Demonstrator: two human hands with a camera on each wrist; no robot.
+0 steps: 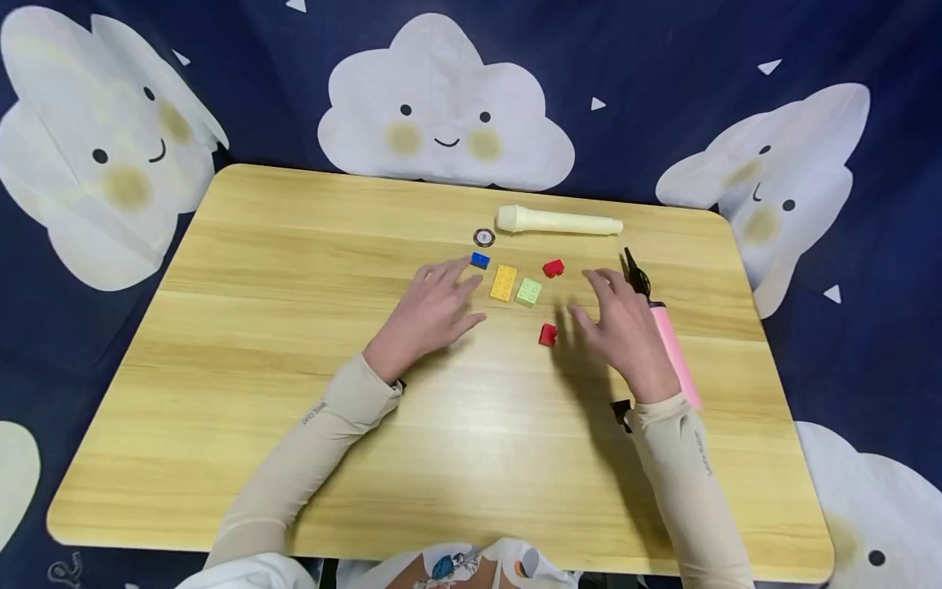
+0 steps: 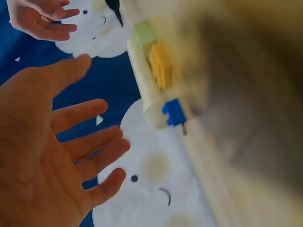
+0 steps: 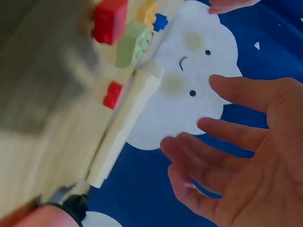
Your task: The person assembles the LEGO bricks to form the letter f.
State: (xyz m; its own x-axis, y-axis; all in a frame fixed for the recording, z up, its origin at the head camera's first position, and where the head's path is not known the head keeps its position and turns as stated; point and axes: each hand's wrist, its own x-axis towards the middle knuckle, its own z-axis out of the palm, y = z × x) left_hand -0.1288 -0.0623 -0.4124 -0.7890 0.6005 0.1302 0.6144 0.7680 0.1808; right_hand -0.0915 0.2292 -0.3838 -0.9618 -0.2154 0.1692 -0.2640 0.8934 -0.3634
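My left hand hovers over the table with fingers spread and holds nothing; its fingertips are close beside a small blue toy brick. To the right of that brick lie a yellow brick and a light green brick, studs up. My right hand, also holding nothing, is in the air with fingers loosely spread. Left of its fingertips is a red brick, and a second red brick lies nearer the front. Both wrist views show relaxed, bare palms.
Behind the bricks lie a round black-and-white chip and a long cream microphone-shaped stick. A pink tubular item with a black cord lies partly hidden beside my right hand. Dark cloud-patterned cloth hangs beyond the table's far edge.
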